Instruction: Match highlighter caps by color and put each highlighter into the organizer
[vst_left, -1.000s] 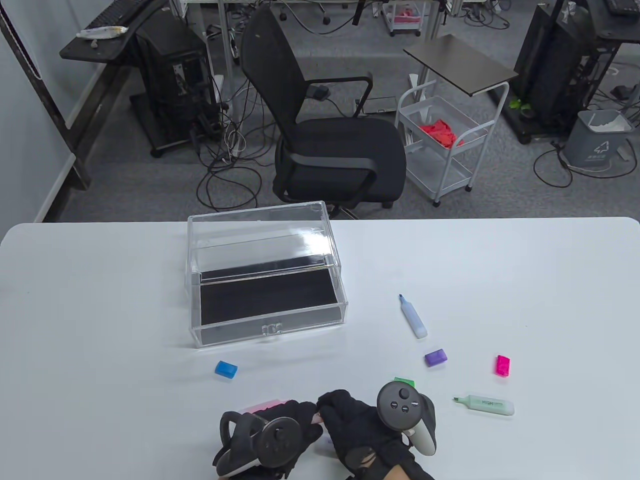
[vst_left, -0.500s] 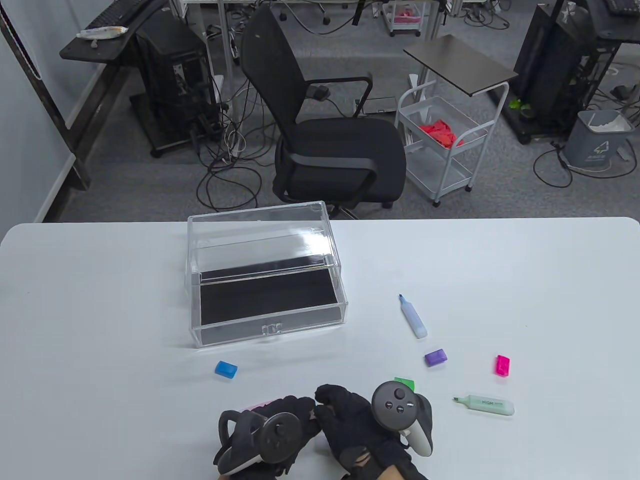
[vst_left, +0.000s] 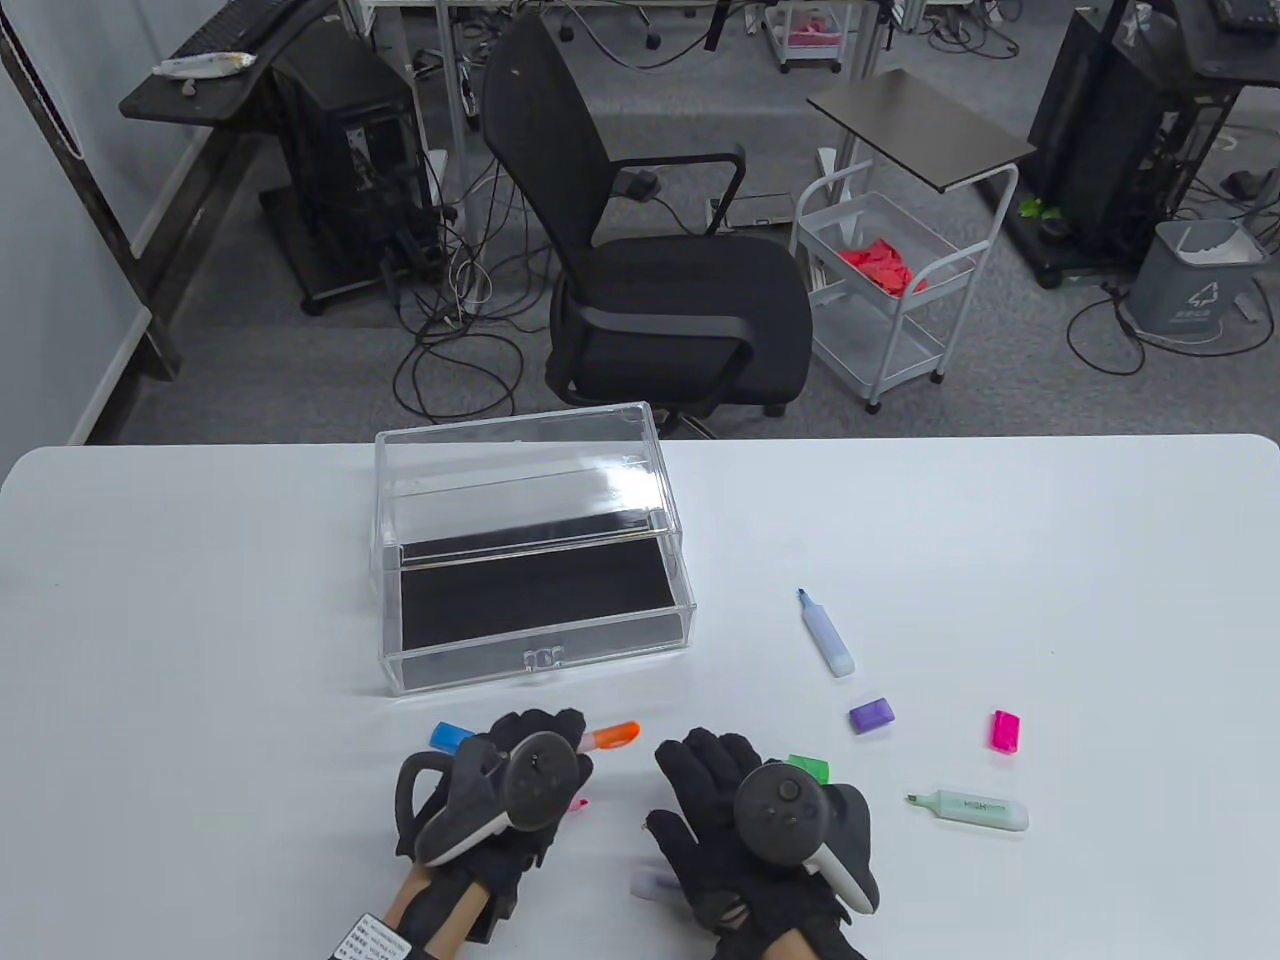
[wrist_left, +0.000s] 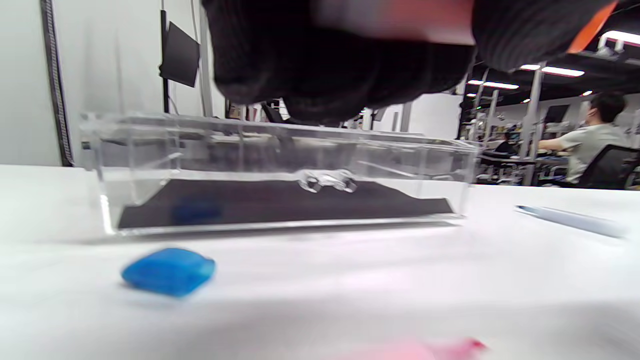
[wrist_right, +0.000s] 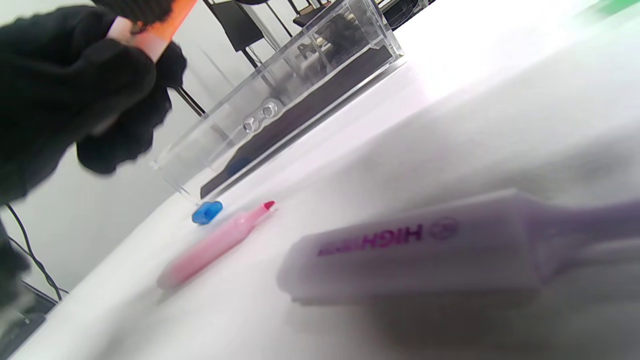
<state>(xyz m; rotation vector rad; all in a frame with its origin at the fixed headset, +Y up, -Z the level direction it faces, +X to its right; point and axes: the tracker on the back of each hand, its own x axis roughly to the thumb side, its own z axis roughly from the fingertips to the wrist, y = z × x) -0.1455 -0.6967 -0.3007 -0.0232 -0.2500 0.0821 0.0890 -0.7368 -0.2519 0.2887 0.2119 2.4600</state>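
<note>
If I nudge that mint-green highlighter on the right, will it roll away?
Probably not far: the mint-green highlighter has a flattish body and lies flat on the table. It looks light and smooth, so it may slide or pivot. Its tip is uncapped and could mark the surface.

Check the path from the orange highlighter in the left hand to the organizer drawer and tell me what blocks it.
Nothing visible blocks it. The left hand holds the orange highlighter just in front of the clear organizer, whose drawer is pulled out, its black liner bare. The blue cap lies on the table by the hand, below the path.
</note>
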